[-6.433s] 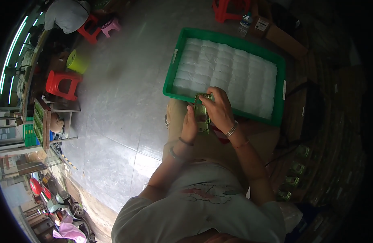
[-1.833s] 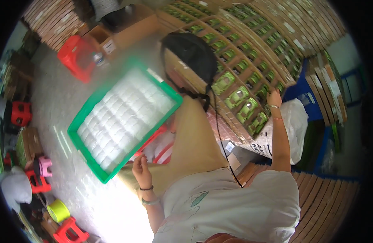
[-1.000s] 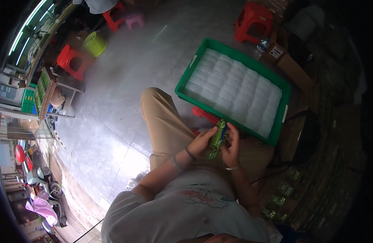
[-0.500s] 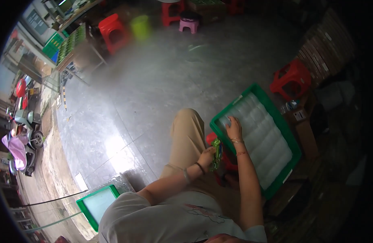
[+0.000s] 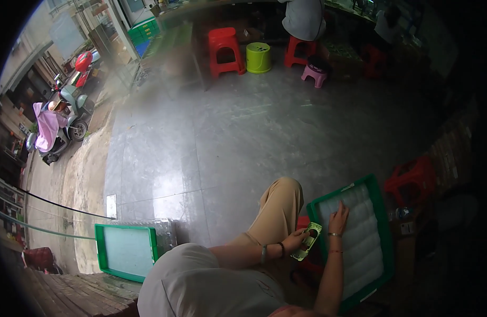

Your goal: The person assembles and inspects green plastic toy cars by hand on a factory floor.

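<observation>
My left hand [image 5: 294, 242] grips a flat, yellow-green piece [image 5: 312, 230] with dark openings, like a small frame, by its left side. It is held beside the near left edge of a green tray [image 5: 382, 222]. White, puffy lining [image 5: 359, 251] in soft rows fills that tray, which slants on my right side. Over the upper part of the lining is my right hand [image 5: 338, 222], fingers apart and stretched away from me. Nothing shows in it; whether the fingertips touch the lining I cannot tell.
A second green tray [image 5: 99, 248] with a pale bottom lies at my left. Red stools [image 5: 225, 53] and a lime-green bucket [image 5: 258, 58] stand far off, near a seated person [image 5: 303, 20]. Another red stool [image 5: 411, 182] is beyond the lined tray. Outside stands a scooter [image 5: 56, 124].
My view has swung up and left, so the tray and hands appear lower. The green piece has turned from edge-on to show its flat face. The right hand stays over the lining.
</observation>
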Available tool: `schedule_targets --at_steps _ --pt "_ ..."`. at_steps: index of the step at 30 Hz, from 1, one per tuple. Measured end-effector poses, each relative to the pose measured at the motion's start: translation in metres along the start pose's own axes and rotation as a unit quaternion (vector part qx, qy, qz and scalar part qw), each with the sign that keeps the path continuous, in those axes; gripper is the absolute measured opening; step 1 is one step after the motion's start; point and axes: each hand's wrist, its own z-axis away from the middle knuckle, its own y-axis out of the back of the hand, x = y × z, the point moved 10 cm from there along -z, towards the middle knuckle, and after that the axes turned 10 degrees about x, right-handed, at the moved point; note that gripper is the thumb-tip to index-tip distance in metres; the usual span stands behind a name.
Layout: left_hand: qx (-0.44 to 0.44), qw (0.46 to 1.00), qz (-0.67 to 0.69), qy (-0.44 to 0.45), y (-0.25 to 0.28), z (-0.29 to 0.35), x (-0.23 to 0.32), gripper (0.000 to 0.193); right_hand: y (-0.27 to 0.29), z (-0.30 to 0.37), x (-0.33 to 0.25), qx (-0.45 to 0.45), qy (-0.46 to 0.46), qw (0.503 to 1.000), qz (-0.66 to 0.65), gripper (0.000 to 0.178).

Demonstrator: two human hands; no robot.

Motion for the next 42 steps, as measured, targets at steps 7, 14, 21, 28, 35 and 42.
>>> schedule_targets --at_steps 7,14,21,28,35,42 --pt "-0.014 0.999 -0.031 -0.019 -0.007 -0.008 -0.014 0.045 0.038 0.081 0.118 0.113 -0.511 0.701 -0.484 0.045" --pt "-0.096 0.992 -0.077 -0.001 -0.035 0.015 -0.012 0.046 0.137 0.141 0.077 0.197 -0.430 0.767 -0.433 0.036" --pt "-0.160 0.985 -0.060 0.007 -0.091 0.039 0.005 0.047 0.209 0.173 0.055 0.307 -0.412 0.726 -0.457 0.044" --pt "-0.207 0.968 -0.141 0.007 -0.109 0.055 -0.001 0.051 0.221 0.177 0.019 0.342 -0.372 0.694 -0.512 0.026" --pt "-0.165 0.963 -0.215 0.006 -0.105 0.069 -0.012 0.054 0.255 0.150 -0.027 0.359 -0.206 0.878 -0.240 0.012" --pt "-0.162 0.959 -0.233 0.003 -0.100 0.067 -0.014 0.055 0.244 0.138 -0.045 0.274 -0.153 0.943 -0.113 0.012"
